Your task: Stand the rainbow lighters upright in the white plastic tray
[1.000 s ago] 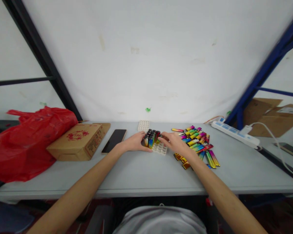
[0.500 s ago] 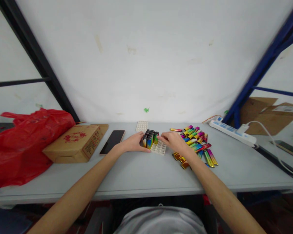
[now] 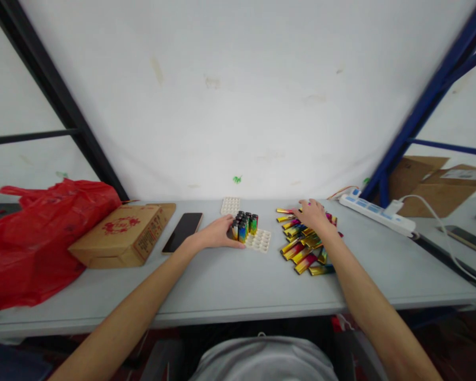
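Observation:
My left hand (image 3: 219, 233) curves round the left side of a cluster of upright, shiny rainbow-coloured tubes with black tops (image 3: 243, 226). Its thumb lies along the near edge of the white tray (image 3: 263, 241) in which they stand; the tray's right part shows bare round cups. Over the far part of a heap of similar metallic tubes (image 3: 301, 248) is my right hand (image 3: 314, 216), its fingers apart and reaching among them. The tubes under the palm are hidden, and I see none lifted.
A second white tray (image 3: 230, 205) lies behind, near the wall. To the left are a dark phone (image 3: 183, 233), a cardboard box (image 3: 121, 233) and a red plastic bag (image 3: 43, 238). A white power strip (image 3: 376, 216) with a cable borders the right side.
My right hand has moved from the tray to the right, over the heap. Several tubes in the heap are shifted or turned. My left hand has stayed at the tray.

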{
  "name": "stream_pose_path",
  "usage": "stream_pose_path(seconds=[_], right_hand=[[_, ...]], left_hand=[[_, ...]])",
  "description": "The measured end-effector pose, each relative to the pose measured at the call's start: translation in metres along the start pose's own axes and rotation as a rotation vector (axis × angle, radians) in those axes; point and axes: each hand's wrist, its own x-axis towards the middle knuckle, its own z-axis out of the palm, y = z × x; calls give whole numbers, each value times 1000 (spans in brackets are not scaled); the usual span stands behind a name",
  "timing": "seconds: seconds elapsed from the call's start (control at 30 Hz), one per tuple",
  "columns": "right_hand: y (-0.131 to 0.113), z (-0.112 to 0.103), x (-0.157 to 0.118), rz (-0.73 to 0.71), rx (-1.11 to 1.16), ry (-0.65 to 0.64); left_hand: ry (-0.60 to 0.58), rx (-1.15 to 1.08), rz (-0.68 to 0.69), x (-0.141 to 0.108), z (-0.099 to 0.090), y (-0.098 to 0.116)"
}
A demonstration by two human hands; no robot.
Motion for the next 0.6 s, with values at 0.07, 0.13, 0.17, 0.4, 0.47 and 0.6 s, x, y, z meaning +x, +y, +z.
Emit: stream_pose_path(seconds=[0.07, 0.13, 0.17, 0.4, 0.47, 0.6], right_hand=[[7, -4, 14, 77, 8, -82], [13, -6, 28, 101, 9, -161], [15, -6, 34, 99, 5, -192], [26, 7, 54, -43, -44, -94], [27, 12, 54, -59, -25, -59], [30, 21, 53, -8, -21, -45]], left_hand=[[3, -5, -10, 0, 0, 1], [2, -11, -7, 0, -1, 1], [-1, -11, -2, 0, -1, 1], [3, 0, -4, 0, 0, 1], [-5, -1, 3, 0, 1, 0], [-5, 0, 22, 0, 1, -1]])
